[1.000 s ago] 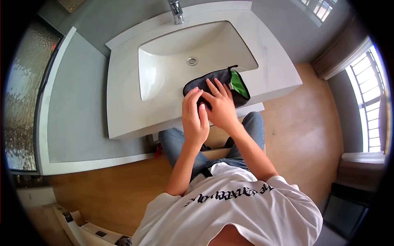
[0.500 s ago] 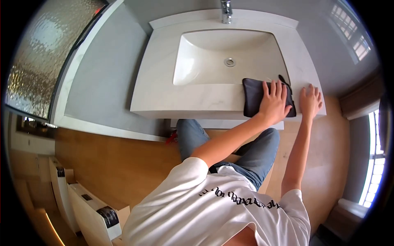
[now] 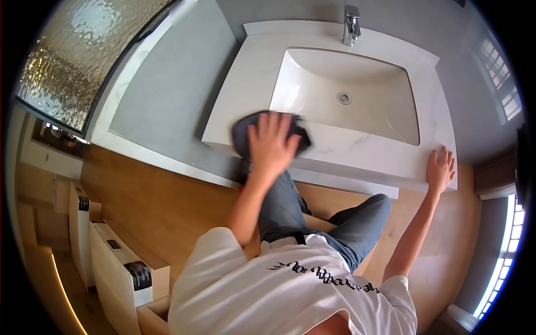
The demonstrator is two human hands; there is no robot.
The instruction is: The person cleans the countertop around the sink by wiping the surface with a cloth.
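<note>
A dark folded cloth (image 3: 242, 137) lies at the front left of the white marbled countertop (image 3: 357, 146), slightly blurred and reaching over the front edge. My left hand (image 3: 272, 144) rests flat on top of it, fingers spread, covering its middle. On the right front corner of the counter, my right hand (image 3: 441, 169) lies with its fingers stretched over the surface and nothing in it. Between and beyond the hands is the white sink basin (image 3: 318, 75), with a round metal drain (image 3: 344, 97).
A chrome faucet (image 3: 351, 27) stands behind the basin. To the left are a grey ledge (image 3: 173, 84) and a textured glass panel (image 3: 84, 50). White boxes (image 3: 114, 273) stand on the wooden floor (image 3: 151, 190) at the lower left.
My left hand has slid the cloth leftward along the counter's front, from the right side to the left. My right hand stays at the right corner. The view has shifted a little.
</note>
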